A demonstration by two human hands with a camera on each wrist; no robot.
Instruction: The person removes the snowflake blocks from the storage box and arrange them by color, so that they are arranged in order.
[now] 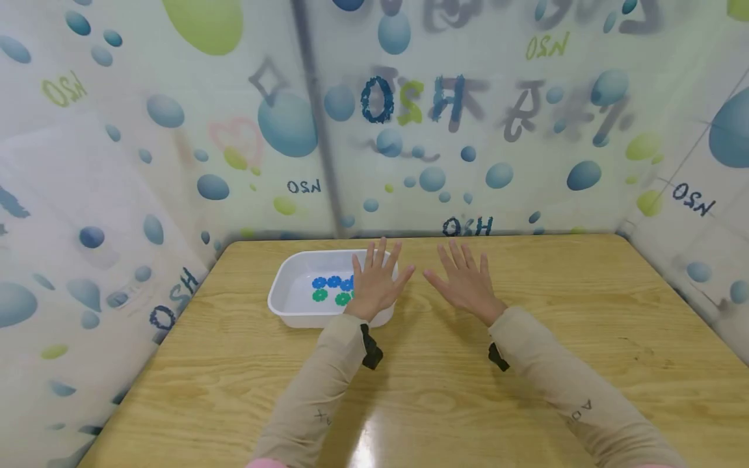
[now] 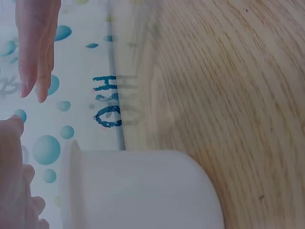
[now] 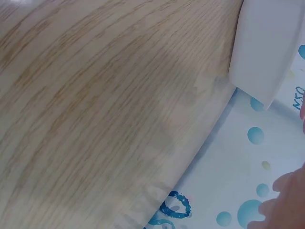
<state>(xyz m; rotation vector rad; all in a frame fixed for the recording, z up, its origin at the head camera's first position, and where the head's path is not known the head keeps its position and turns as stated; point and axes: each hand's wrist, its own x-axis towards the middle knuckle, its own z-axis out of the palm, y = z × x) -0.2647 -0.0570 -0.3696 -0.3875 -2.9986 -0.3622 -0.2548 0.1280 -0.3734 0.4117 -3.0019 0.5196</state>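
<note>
My left hand [image 1: 376, 283] is held up with its fingers spread, overlapping the right end of a white plastic basin [image 1: 285, 305] in the head view. Inside that basin lie several blue flower-shaped pieces [image 1: 334, 281] and green flower-shaped pieces [image 1: 320, 295]; the left hand hides part of them. To the right, my right hand [image 1: 466, 286] hovers over bare wood, fingers spread and palm facing away. Neither hand holds anything. In the left wrist view the outer wall of the basin [image 2: 143, 191] fills the bottom, with fingers of both hands at the left edge.
A wooden table [image 1: 585, 286] spans the area under both arms. Behind it and at both sides hangs a pale curtain [image 1: 503, 130] printed with blue and green drops. Both forearms wear beige sleeves [image 1: 562, 370] with a dark strap [image 1: 371, 348] at the wrist.
</note>
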